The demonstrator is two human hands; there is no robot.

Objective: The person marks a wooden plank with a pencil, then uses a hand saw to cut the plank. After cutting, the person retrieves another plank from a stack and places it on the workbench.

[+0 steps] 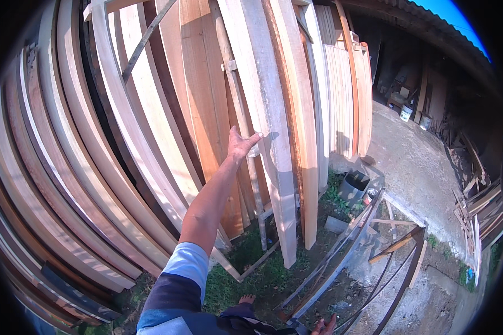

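My left arm stretches forward to a row of tall upright planks. At its end, my left hand [242, 146] is open, thumb out to the right and fingers apart. The thumb lies at the left edge of a long pale plank [274, 145] that leans in the row, and a small shadow falls on the wood beside it. Just behind the hand runs a thin wooden pole [237, 92]; whether the palm touches it I cannot tell. Low at the bottom edge, my right hand [323, 326] shows only in part, fingers apart, with nothing seen in it.
More upright boards [72, 139] fill the left side. Low at right stands a metal-and-wood frame [341, 273], near a dark bucket [354, 185]. Scrap wood [483, 206] lies at far right. A white bucket [406, 113] stands by the shed. My bare foot [247, 299] is on grass.
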